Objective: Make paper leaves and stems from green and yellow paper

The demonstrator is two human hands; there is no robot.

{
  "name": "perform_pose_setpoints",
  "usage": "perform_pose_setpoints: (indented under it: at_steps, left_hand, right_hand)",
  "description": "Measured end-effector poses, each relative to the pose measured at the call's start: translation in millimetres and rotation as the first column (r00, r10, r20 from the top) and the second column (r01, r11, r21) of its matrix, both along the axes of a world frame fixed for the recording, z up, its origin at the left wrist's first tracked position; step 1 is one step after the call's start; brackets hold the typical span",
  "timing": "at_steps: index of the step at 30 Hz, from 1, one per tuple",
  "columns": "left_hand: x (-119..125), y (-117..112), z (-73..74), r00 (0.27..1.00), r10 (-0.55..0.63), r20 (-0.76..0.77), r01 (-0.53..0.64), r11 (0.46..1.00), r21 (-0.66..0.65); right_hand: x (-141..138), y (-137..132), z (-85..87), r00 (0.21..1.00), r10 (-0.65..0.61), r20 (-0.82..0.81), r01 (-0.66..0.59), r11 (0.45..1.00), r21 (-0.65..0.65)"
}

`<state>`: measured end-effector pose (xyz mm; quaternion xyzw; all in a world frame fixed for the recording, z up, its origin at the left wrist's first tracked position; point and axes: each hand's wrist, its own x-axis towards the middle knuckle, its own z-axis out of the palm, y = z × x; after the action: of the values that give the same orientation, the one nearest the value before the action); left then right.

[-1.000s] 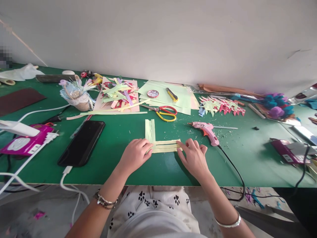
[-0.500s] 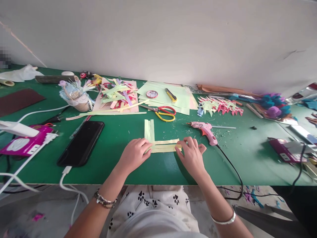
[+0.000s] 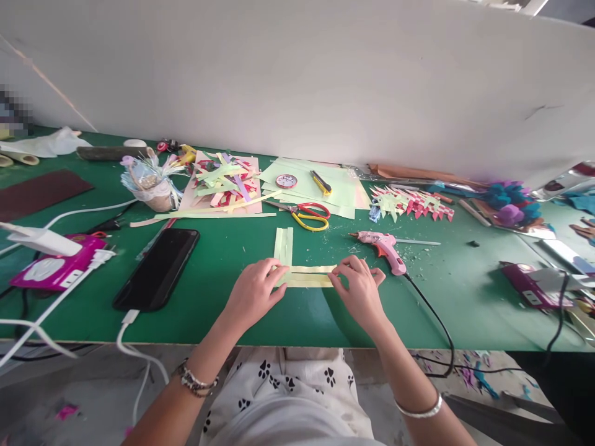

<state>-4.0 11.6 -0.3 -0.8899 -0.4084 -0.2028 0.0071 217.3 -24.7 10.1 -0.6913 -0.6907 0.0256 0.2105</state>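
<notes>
Pale green paper strips point(image 3: 284, 245) stand upright on the green table, joined in an L with pale yellow paper strips point(image 3: 310, 280) running to the right. My left hand point(image 3: 256, 290) is at the corner of the L, its thumb and fingers closed on the strips there and hiding part of the join. At the other end, my right hand point(image 3: 359, 286) pinches the right tips of the yellow strips. A narrow gap shows between the two yellow strips. Just right of my right hand lies a pink hot glue gun point(image 3: 382, 246).
Scissors point(image 3: 310, 218), a cutter knife point(image 3: 320, 183) and a tape roll point(image 3: 286, 181) lie beyond the strips. Paper scraps point(image 3: 227, 179) are heaped at back left. A phone point(image 3: 158, 269) lies left, near a purple power strip point(image 3: 60, 263). The glue gun's cord point(image 3: 434, 319) crosses the table's front edge.
The gap between the yellow strips has narrowed, and the green strips lie closer together. Both hands stay at nearly the same spots. The view has shifted slightly.
</notes>
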Motion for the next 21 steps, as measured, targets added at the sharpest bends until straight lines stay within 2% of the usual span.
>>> perform_pose_setpoints:
  at_steps: [5,8,11,14,16,18,21]
  left_hand:
    - [2,-10,-3.1,0.970,0.244,-0.001,-0.244,0.968,-0.056]
    - [3,-12,-2.7,0.952,0.306,-0.024,-0.306,0.947,-0.093]
    - [5,-12,-0.1,0.952,0.305,0.020,-0.295,0.934,-0.199]
    - [7,-10,1.9,0.916,0.372,0.153,-0.292,0.876,-0.384]
    - [7,-7,2.5,0.855,0.441,0.272,-0.255,0.815,-0.521]
    - [7,-3,3.4,0.776,0.494,0.393,-0.164,0.759,-0.630]
    - [9,2,7.8,0.673,0.522,0.523,-0.009,0.713,-0.701]
  right_hand:
    - [-9,-13,1.2,0.998,0.011,-0.056,-0.013,0.999,-0.042]
    - [-10,-17,4.8,0.996,0.002,-0.088,-0.005,0.999,-0.032]
    - [-10,-18,13.0,0.988,0.013,-0.151,-0.024,0.997,-0.071]
    - [-12,-17,24.0,0.977,0.025,-0.214,-0.049,0.993,-0.105]
    - [-13,-19,30.7,0.970,0.029,-0.242,-0.054,0.994,-0.097]
    - [-13,-22,35.7,0.964,0.032,-0.265,-0.056,0.995,-0.081]
    - [-12,-27,40.1,0.956,0.025,-0.291,-0.046,0.997,-0.065]
